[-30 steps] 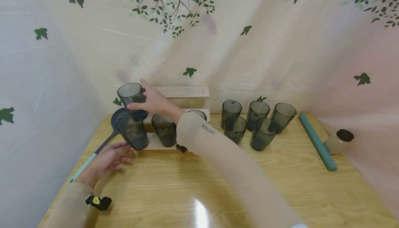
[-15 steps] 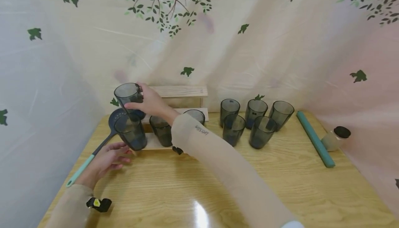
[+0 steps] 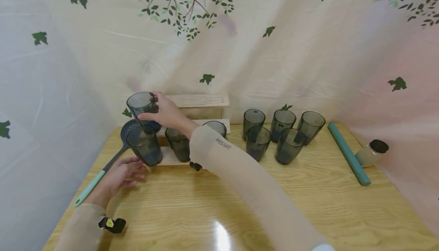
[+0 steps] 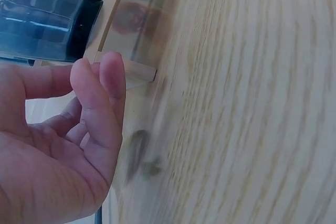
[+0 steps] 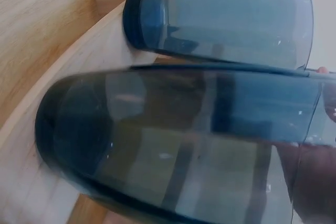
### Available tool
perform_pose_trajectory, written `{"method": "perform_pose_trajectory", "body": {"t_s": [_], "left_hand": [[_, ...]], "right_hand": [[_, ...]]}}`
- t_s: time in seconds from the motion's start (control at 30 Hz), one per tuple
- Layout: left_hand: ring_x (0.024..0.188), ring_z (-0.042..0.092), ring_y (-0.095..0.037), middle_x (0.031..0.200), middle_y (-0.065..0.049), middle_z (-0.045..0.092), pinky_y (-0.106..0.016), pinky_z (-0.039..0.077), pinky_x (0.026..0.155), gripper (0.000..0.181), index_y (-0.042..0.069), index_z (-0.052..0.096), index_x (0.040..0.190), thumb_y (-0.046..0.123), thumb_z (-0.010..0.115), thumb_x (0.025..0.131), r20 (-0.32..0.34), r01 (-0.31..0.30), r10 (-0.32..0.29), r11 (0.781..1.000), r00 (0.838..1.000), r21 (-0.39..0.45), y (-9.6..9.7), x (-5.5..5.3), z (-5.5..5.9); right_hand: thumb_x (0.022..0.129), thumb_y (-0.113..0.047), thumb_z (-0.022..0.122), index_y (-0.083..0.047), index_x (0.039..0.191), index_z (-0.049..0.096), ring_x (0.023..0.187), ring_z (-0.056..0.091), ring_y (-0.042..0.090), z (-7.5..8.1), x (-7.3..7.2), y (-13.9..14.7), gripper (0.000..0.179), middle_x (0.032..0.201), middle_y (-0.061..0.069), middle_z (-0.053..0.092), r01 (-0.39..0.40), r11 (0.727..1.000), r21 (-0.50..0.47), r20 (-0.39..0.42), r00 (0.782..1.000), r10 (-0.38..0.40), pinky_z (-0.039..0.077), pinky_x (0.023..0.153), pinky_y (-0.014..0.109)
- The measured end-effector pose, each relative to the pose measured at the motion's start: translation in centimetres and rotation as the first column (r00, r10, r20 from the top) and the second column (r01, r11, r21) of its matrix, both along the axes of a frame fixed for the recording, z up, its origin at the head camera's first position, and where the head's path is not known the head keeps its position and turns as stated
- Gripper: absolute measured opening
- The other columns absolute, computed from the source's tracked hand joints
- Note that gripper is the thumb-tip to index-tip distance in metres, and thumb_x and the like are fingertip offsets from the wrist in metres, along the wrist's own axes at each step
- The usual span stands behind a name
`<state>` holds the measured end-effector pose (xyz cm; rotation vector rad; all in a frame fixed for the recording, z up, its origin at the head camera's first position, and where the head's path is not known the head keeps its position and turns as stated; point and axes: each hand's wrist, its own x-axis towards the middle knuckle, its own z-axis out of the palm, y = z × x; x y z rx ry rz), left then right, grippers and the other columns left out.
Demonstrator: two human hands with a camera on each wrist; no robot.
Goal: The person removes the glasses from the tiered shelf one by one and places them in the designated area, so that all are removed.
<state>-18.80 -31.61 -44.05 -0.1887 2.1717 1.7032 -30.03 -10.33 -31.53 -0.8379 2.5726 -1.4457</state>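
My right hand (image 3: 168, 113) grips a smoky grey drinking glass (image 3: 140, 102) by its side, thumb and fingers spread round it, at the left end of a pale wooden stepped rack (image 3: 202, 100). On the lowest step stand a front-left glass (image 3: 146, 150) and a second glass (image 3: 178, 146); another glass (image 3: 215, 127), partly behind my right sleeve, is farther right. My left hand (image 3: 120, 176) has loosely bent fingers right by the base of the front-left glass. In the left wrist view, this hand (image 4: 63, 135) holds nothing. Two glasses (image 5: 157, 135) fill the right wrist view.
A slotted skimmer (image 3: 118, 155) with a mint handle lies at the left, partly under my left hand. Several matching glasses (image 3: 289, 148) stand right of the rack. Farther right are a green rod (image 3: 348, 154) and a dark-lidded jar (image 3: 370, 155). A printed cloth hangs behind.
The raised index finger of my right hand has come down to the held glass's rim. The left hand stays beside the front-left glass. The head view has shifted slightly.
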Motion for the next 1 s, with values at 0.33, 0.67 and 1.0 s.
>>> {"method": "perform_pose_trajectory", "body": {"t_s": [0.33,0.67,1.0], "left_hand": [[0.084,0.071,-0.015,0.101,-0.001,0.066,-0.03,0.059,0.068,0.041,-0.004,0.039,0.14,0.018,0.05,0.107,0.003,-0.02,0.02,0.993,1.0,0.116,0.5,-0.2,-0.1],[0.085,0.072,-0.022,0.1,-0.005,0.062,-0.037,0.061,0.074,0.018,0.007,0.046,0.124,0.012,0.047,0.107,0.021,-0.017,0.012,0.96,1.0,0.279,0.4,-0.4,-0.5],[0.086,0.071,-0.021,0.102,-0.005,0.061,-0.039,0.06,0.077,0.018,0.008,0.043,0.126,0.014,0.043,0.108,0.02,-0.011,0.006,0.961,1.0,0.275,0.3,-0.2,-0.5]], "right_hand": [[0.089,-0.035,0.081,-0.013,0.157,0.031,0.134,0.05,0.019,1.2,0.0,1.9,0.088,0.153,0.006,0.046,-0.004,0.997,-0.083,0.022,1.0,0.006,0.048,0.1,0.026],[0.088,-0.036,0.081,-0.016,0.158,0.031,0.131,0.051,0.02,4.4,0.2,4.8,0.088,0.15,0.002,0.045,0.003,0.986,-0.169,0.02,1.0,0.001,0.049,0.098,0.025],[0.085,-0.039,0.084,-0.023,0.156,0.035,0.124,0.052,0.012,7.3,2.4,9.2,0.088,0.139,-0.007,0.052,0.045,0.97,-0.237,0.006,0.999,-0.045,0.049,0.097,0.03]]}}
